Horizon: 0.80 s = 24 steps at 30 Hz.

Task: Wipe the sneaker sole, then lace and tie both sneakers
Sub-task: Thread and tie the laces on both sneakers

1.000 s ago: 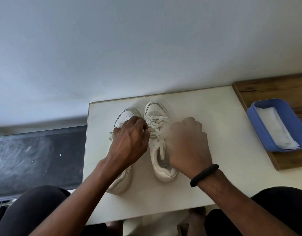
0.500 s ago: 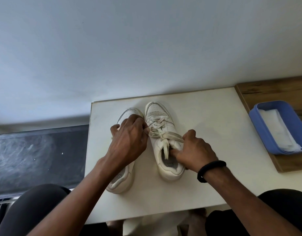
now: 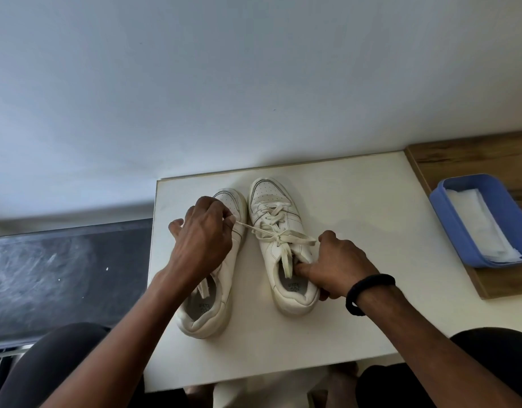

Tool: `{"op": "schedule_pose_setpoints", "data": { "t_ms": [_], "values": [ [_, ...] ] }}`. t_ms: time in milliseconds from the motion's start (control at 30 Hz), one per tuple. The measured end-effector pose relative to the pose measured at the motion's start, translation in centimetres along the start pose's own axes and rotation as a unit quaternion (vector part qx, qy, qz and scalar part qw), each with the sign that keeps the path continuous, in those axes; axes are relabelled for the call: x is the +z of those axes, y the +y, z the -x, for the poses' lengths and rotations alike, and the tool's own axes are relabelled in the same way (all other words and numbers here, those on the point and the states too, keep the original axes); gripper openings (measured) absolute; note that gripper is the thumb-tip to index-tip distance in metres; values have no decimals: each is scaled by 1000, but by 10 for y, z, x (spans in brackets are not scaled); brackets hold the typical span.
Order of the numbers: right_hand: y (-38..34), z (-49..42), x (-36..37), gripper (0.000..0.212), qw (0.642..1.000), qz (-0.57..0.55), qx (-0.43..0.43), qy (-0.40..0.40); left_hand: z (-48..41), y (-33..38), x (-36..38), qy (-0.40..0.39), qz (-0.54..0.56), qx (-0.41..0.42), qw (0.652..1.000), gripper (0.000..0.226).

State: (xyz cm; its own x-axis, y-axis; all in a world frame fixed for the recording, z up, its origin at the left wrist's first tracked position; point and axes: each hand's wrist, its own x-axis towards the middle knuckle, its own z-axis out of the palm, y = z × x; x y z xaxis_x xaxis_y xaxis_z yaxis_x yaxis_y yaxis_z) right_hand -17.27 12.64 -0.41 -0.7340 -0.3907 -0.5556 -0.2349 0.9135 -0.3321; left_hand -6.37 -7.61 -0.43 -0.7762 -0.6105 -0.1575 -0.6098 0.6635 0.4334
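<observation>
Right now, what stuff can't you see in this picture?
Head view:
- Left sneaker laces: covered by the left hand, which pinches the right sneaker's lace.
- Both soles: face down on the table.
- Words inside the sneakers: too small.
- Blue tray: cut off by the right edge.

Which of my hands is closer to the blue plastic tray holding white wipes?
Right. The right hand grips the collar of the right-side white sneaker, toward the blue plastic tray; the left hand pinches its cream lace over the other sneaker, farther off.
</observation>
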Motion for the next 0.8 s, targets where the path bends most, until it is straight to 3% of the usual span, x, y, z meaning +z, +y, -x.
{"op": "schedule_pose_setpoints", "data": {
  "t_ms": [133, 600, 700, 800],
  "values": [
    [-1, 3, -5, 39, 999, 8, -17, -27, -3, -5, 2, 12, 13, -17, 1000, 15],
    [-4, 10, -8, 38, 999, -2, -29, -40, -3, -7, 5, 8, -24, -5, 1000, 17],
    [-4, 11, -12, 43, 998, 0, -23, -52, 0, -4, 3, 26, -32, 92, 995, 34],
    [1, 10, -20, 55, 997, 38, -27, -58, 3, 10, 6, -33, -49, 254, 965, 51]
  ]
}}
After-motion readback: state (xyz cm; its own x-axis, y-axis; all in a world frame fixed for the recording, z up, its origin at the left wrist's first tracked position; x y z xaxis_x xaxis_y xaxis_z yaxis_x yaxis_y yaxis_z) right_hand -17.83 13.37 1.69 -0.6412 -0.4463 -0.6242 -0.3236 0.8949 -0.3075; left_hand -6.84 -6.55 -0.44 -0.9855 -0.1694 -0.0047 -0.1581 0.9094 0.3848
